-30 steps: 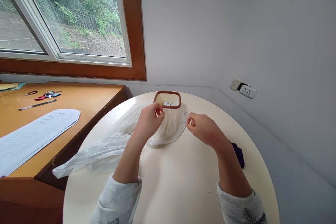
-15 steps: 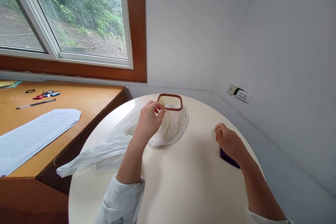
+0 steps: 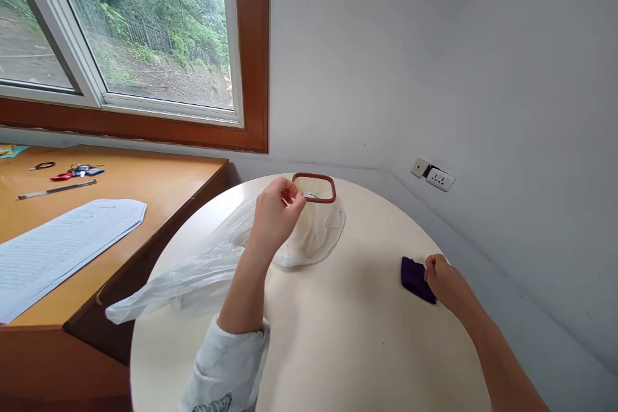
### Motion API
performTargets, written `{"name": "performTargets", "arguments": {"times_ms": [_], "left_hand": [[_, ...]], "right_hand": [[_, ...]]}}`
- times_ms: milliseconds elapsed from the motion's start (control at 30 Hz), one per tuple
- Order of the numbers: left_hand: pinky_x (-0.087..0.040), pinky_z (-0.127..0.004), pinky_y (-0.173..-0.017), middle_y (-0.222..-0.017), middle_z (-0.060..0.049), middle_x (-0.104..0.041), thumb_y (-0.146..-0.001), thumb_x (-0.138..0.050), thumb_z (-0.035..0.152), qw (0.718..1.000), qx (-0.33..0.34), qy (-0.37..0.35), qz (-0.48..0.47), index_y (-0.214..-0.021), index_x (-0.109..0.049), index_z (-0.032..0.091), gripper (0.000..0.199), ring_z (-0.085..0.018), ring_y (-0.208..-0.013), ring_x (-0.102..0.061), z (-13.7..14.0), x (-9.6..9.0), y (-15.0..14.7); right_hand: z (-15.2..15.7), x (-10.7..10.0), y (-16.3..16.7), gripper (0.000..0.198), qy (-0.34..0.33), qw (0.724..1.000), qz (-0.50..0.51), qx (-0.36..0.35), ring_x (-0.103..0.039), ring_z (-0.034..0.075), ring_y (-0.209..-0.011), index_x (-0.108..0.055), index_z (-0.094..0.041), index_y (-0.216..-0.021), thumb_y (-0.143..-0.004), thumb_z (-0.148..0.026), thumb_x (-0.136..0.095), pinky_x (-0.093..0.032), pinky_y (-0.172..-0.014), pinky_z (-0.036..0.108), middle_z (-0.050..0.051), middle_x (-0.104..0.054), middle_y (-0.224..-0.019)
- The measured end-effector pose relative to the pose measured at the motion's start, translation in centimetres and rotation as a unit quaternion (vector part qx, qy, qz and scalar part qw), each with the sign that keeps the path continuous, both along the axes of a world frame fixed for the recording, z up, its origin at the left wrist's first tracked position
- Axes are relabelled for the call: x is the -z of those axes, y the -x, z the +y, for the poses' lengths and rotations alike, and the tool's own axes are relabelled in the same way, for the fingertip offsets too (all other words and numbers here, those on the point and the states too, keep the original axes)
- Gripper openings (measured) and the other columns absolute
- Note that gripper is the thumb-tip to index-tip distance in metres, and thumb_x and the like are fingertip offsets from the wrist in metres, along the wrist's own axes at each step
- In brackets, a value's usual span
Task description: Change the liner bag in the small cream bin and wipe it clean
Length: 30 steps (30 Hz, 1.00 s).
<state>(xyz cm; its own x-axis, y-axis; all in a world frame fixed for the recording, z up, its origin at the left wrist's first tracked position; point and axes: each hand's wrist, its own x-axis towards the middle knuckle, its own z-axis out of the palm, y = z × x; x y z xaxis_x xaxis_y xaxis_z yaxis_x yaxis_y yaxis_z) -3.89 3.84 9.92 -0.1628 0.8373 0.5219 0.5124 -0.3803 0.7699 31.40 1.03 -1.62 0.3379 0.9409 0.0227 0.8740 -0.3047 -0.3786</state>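
Observation:
A brown embroidery hoop (image 3: 334, 191), shaped like a rounded rectangle, holds cream cloth (image 3: 311, 232) that hangs below it onto the round table. Dark stitching or a small figure shows on the cloth inside the frame. My left hand (image 3: 277, 209) pinches the hoop at its near left corner. Over at the right, my right hand (image 3: 444, 280) has its fingers pressed together beside a folded dark purple cloth (image 3: 415, 278). What those fingers hold, if anything, is too small to make out.
A crumpled clear plastic bag (image 3: 193, 277) lies on the white table (image 3: 333, 347), left of the hoop. The wooden desk (image 3: 178, 170) at left carries papers (image 3: 77, 238), a pen (image 3: 58, 189) and keys (image 3: 82, 170). A wall socket (image 3: 440, 179) is at the right.
My right hand has moved right and toward me, uncovering more of the purple cloth. My left hand stays at the hoop almost unmoved.

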Motion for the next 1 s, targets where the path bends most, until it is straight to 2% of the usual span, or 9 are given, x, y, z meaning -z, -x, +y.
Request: {"name": "performTargets", "arguments": {"times_ms": [200, 433, 700, 1000], "left_hand": [[-0.039, -0.024, -0.056, -0.065, 0.003, -0.052, -0.067, -0.053, 0.020, 1.000, -0.011, -0.011, -0.019, -0.063, -0.044, 0.020, 0.010, -0.012, -0.062, -0.050, -0.1, 0.0, 0.3], [-0.039, -0.024, -0.056, -0.066, 0.003, -0.053, -0.066, -0.052, 0.018, 0.999, -0.013, -0.015, -0.026, -0.063, -0.044, 0.019, 0.009, -0.012, -0.062, -0.050, -0.1, -0.1, 0.8], [-0.039, -0.024, -0.056, -0.065, 0.003, -0.052, -0.065, -0.050, 0.016, 0.999, 0.000, -0.018, -0.033, -0.062, -0.042, 0.019, 0.010, -0.012, -0.061, -0.050, -0.2, -0.2, 1.0], [-0.039, -0.024, -0.055, -0.065, 0.003, -0.051, -0.067, -0.054, 0.018, 0.998, 0.008, -0.026, -0.051, -0.060, -0.041, 0.019, 0.014, -0.011, -0.060, -0.049, -0.1, -0.1, 1.1]], "right_hand": [[0.1, 0.4, 0.1, 0.024, 0.006, 1.000, -0.007, 0.002, -0.052, 0.018, -0.062, -0.038, -0.023, -0.078, -0.087, -0.039, -0.023, -0.033, -0.052, 0.027, 0.003, -0.058, -0.070], [0.0, 0.8, 0.4, 0.020, -0.034, 0.998, -0.051, 0.022, -0.054, 0.020, -0.066, -0.036, -0.022, -0.082, -0.087, -0.037, -0.024, -0.033, -0.052, 0.028, 0.003, -0.057, -0.071], [-0.4, 1.5, 0.8, 0.020, -0.030, 0.999, -0.031, 0.028, -0.054, 0.020, -0.063, -0.033, -0.023, -0.081, -0.089, -0.037, -0.021, -0.033, -0.054, 0.028, 0.003, -0.057, -0.070], [-0.6, 2.2, 0.9, 0.037, -0.055, 0.998, 0.011, 0.031, -0.051, 0.019, -0.057, -0.036, -0.023, -0.070, -0.087, -0.052, -0.020, -0.034, -0.054, 0.029, 0.002, -0.055, -0.064]]}}
